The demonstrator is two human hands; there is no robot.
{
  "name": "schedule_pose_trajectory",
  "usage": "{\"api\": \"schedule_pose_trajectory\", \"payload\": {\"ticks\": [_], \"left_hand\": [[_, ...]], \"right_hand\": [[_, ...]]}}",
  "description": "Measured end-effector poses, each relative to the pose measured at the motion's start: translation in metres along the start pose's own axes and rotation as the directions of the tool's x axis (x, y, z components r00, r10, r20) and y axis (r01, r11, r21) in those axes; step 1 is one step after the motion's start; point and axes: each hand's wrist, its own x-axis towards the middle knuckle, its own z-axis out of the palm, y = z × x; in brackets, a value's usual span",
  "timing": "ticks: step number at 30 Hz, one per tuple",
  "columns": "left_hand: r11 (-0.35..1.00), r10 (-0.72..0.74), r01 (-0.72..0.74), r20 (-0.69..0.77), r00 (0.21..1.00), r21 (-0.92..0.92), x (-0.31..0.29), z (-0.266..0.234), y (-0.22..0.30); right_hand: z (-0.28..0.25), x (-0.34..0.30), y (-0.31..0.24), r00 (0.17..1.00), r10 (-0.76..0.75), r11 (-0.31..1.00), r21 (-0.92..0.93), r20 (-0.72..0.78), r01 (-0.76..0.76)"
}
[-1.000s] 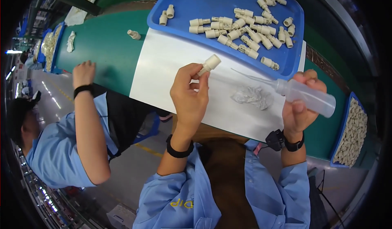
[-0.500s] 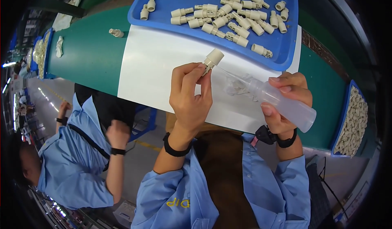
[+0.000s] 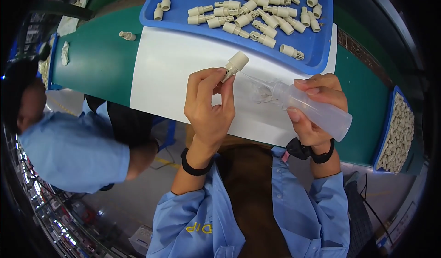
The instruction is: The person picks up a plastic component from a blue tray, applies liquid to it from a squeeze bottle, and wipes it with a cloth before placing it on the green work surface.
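Note:
Between the thumb and fingers of my left hand is a cream plastic connector, its wide round end tilted up and to the right. My right hand grips a translucent squeeze bottle that lies slanted across the palm. The bottle's thin nozzle points up-left, its tip at or very near the connector's slotted part; whether they touch I cannot tell. Behind the nozzle, a crumpled clear plastic or tissue piece lies on the white sheet.
A blue tray holding several cream connectors stands at the far side. One loose connector and a crumpled white scrap lie on the green table. Another blue tray of small cream parts is at right. A co-worker is at left.
Both my hands have shifted slightly left in the picture, still holding the connector and the bottle. The co-worker at left has turned and leaned over, and their arm has moved.

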Motion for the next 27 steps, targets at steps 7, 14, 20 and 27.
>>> {"api": "schedule_pose_trajectory", "payload": {"ticks": [7,14,20,27], "left_hand": [[0.903,-0.326,0.341,0.102,0.94,-0.262,-0.001,-0.004,0.006],[0.688,-0.535,0.588,0.249,0.807,-0.427,0.006,-0.011,0.017],[0.583,-0.579,0.649,0.311,0.754,-0.489,0.009,-0.015,0.015],[0.373,-0.633,0.757,0.45,0.631,-0.537,0.015,-0.018,0.016]], "right_hand": [[0.0,-0.002,0.001,1.0,-0.011,1.0,0.003,-0.012,0.011],[-0.001,-0.003,0.001,1.0,-0.008,1.0,0.004,-0.017,0.008],[-0.004,-0.006,-0.001,0.996,0.044,0.999,0.009,0.075,-0.044],[-0.005,-0.003,0.001,0.998,0.028,0.999,0.02,0.048,-0.029]]}}
